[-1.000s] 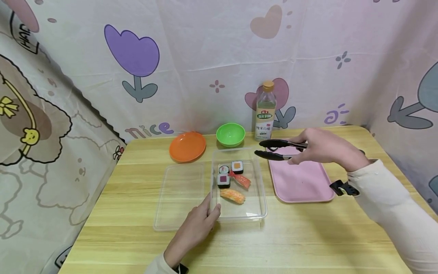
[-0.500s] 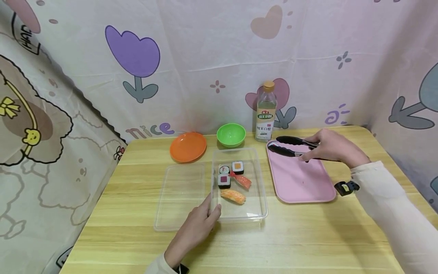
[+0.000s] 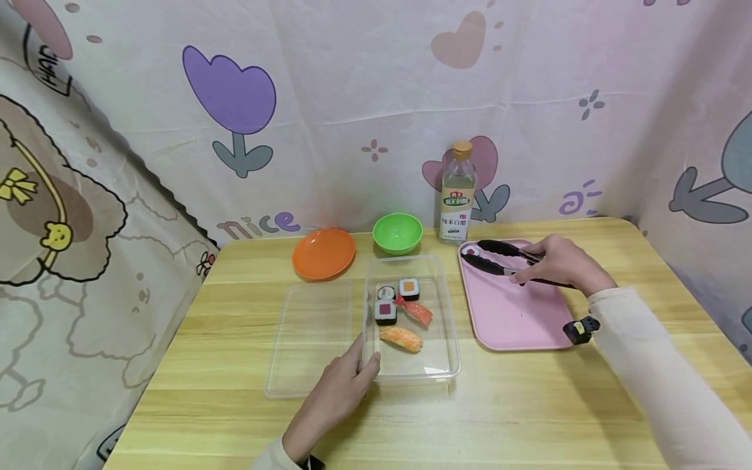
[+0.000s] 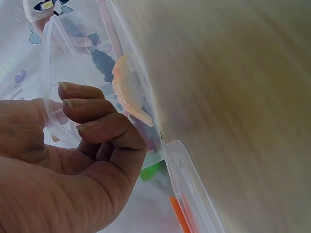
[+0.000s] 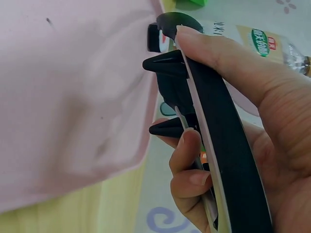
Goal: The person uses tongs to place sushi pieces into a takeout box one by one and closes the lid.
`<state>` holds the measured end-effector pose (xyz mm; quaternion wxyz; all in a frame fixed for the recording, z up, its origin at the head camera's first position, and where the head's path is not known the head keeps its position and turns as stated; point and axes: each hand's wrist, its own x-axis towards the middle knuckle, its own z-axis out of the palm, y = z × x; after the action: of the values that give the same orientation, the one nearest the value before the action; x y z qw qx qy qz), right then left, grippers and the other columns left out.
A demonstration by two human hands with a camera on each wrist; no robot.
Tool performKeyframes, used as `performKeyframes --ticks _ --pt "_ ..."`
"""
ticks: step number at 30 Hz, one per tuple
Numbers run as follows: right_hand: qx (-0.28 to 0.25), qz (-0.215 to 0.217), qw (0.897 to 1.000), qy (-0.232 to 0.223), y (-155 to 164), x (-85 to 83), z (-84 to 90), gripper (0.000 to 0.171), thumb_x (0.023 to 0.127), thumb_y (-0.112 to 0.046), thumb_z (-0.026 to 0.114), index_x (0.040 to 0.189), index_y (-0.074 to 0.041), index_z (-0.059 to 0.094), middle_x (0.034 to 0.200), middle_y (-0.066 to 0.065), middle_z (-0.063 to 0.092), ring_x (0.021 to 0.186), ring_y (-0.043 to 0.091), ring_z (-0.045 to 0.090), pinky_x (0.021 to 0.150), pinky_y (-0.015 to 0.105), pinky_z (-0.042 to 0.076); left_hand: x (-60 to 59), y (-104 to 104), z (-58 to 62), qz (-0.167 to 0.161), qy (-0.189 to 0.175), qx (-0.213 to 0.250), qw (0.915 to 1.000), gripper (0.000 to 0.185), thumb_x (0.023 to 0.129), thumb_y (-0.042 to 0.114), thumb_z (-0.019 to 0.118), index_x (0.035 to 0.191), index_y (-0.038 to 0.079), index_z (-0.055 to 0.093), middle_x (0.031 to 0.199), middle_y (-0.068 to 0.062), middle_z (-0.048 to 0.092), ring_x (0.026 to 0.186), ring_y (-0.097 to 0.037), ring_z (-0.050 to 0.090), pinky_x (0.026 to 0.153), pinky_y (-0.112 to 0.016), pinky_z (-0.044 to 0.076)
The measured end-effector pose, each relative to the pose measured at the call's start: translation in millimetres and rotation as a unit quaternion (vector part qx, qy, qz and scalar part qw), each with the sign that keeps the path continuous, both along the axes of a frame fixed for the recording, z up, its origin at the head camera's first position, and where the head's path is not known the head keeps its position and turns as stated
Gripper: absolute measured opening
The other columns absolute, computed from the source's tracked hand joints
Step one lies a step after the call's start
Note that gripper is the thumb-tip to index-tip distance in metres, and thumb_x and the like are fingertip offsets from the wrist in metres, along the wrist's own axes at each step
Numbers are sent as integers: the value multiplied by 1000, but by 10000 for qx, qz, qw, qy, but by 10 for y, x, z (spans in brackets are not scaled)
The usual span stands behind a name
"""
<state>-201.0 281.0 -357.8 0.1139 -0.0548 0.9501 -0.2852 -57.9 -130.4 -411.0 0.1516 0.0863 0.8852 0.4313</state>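
My right hand (image 3: 561,264) holds black tongs (image 5: 221,131) over the pink tray (image 3: 517,320). The tong tips stand on either side of a small sushi roll (image 3: 470,251) with a red centre, in the tray's back left corner. My left hand (image 3: 341,385) grips the left wall of a clear plastic box (image 3: 420,377), thumb at the rim. Inside the box lie an orange-topped sushi (image 3: 401,339), a red shrimp piece (image 3: 417,311) and several sushi rolls, among them one with a purple centre (image 3: 385,312) and one with an orange centre (image 3: 408,288).
A clear lid (image 3: 308,339) lies left of the box, partly beside my left hand. Behind stand an orange plate (image 3: 324,253), a green bowl (image 3: 397,234) and a vinegar bottle (image 3: 457,196) near the tray's back left corner. A patterned cloth (image 3: 329,117) hangs behind the table.
My right hand has moved right and down, bringing the tongs from beside the box to the roll at the tray's corner. The left hand has stayed on the box.
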Motion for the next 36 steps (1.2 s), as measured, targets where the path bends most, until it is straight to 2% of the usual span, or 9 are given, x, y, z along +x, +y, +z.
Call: performKeyframes --ticks 5,14,19,36 --pt "-62 -88 9999 -25 -16 -6 -70 87 72 -44 91 134 9 59 136 35 53 103 34 55 94 57 45 4 1 -7 -3 13 -21 10000 53 108 37 45 155 15 38 52 9 46 43 -7 32 40 -24 26" --pt "-41 -113 9998 -137 -11 -16 -125 86 74 -43 89 135 9 57 137 34 52 99 34 53 85 49 46 4 0 -8 -11 23 5 10000 52 108 37 47 155 19 39 52 8 46 42 -7 32 40 -25 25" --pt "-53 -121 9999 -110 -19 -10 -127 81 76 -40 88 134 8 58 137 34 52 101 35 54 88 53 46 -1 -5 -9 -35 46 38 10000 52 108 38 47 155 18 39 52 8 47 42 -7 32 40 -24 25" --pt "-64 -19 9999 76 -12 56 -88 73 75 -40 89 129 4 65 127 30 62 93 30 56 77 40 46 -4 -12 -13 -71 40 32 10000 53 108 36 46 157 15 37 53 8 48 44 -7 34 40 -24 26"
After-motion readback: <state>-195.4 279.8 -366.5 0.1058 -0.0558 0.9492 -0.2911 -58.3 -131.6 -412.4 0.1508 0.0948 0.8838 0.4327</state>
